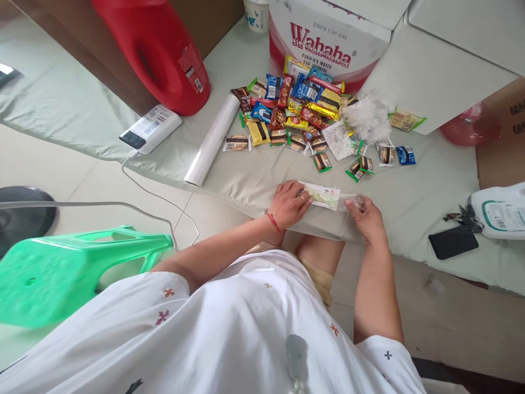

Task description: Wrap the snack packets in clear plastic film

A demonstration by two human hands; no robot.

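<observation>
White packet (325,196) at near edge of cloth-covered table (250,178), beneath bent fingers of left hand (289,203), cannot tell whether gripping or only resting, with clear wrap (355,199) at right end pinched in right hand (369,218). Farther off, before water carton (328,33): heap of small wrapped snacks (295,106), plus plastic roll (212,139) to the left

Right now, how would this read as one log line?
left hand: on white packet | right hand: pinching clear plastic | beyond: wrapped snacks, Wahaha carton
</observation>
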